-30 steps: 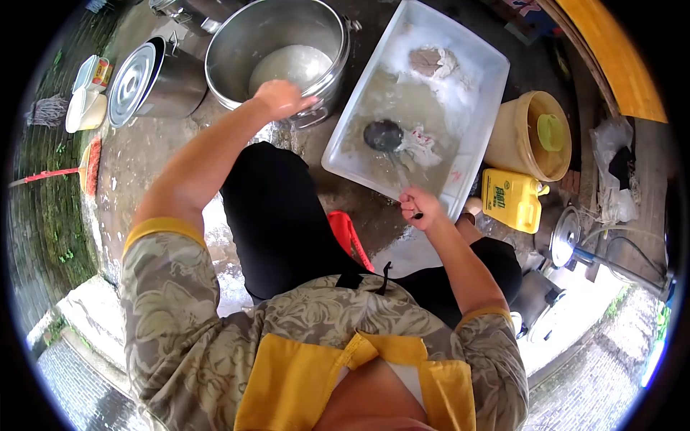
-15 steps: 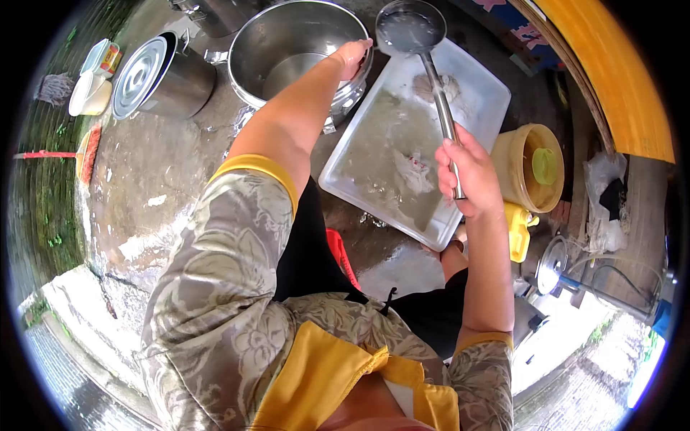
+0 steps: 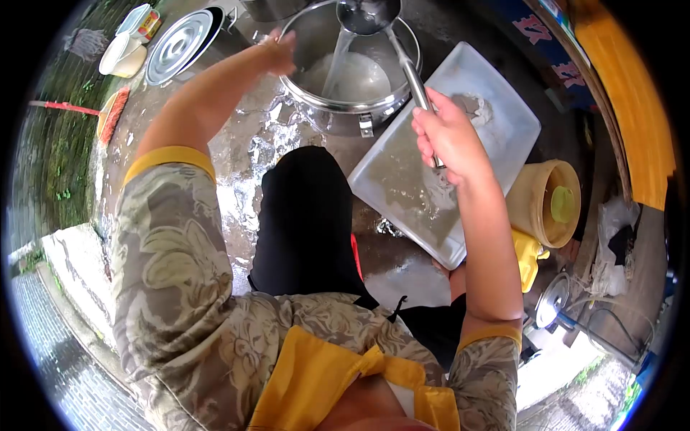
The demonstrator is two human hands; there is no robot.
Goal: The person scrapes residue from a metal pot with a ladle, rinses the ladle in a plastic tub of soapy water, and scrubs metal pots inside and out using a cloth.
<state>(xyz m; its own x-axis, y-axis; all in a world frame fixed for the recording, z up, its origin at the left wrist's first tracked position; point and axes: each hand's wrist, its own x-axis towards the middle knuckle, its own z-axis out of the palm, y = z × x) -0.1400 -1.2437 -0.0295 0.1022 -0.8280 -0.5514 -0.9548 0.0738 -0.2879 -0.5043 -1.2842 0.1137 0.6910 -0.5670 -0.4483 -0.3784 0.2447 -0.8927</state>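
Note:
My right hand (image 3: 453,136) is wrapped round the metal handle of a large ladle (image 3: 368,14). The ladle's bowl is tipped above a wide stainless steel pot (image 3: 338,108), and cloudy water streams from it into the pot. Some water lies in the pot's bottom. My left hand (image 3: 279,54) is at the pot's left rim, blurred, so its grip on the rim is unclear. Under my right forearm lies a white plastic tub (image 3: 503,79) of murky water with a whitish cloth (image 3: 442,194) and a mop-like bundle (image 3: 476,108) in it.
Left of the pot stands a lidded steel pot (image 3: 180,47), with white plastic tubs (image 3: 122,56) and a red broom (image 3: 111,118) beyond. A beige bucket (image 3: 528,205) and a yellow jug (image 3: 527,262) stand at the right. The concrete floor (image 3: 248,144) is wet.
My left hand has gone from the pot's right rim to its left rim. The ladle has moved left from above the tub to above the pot and now pours water.

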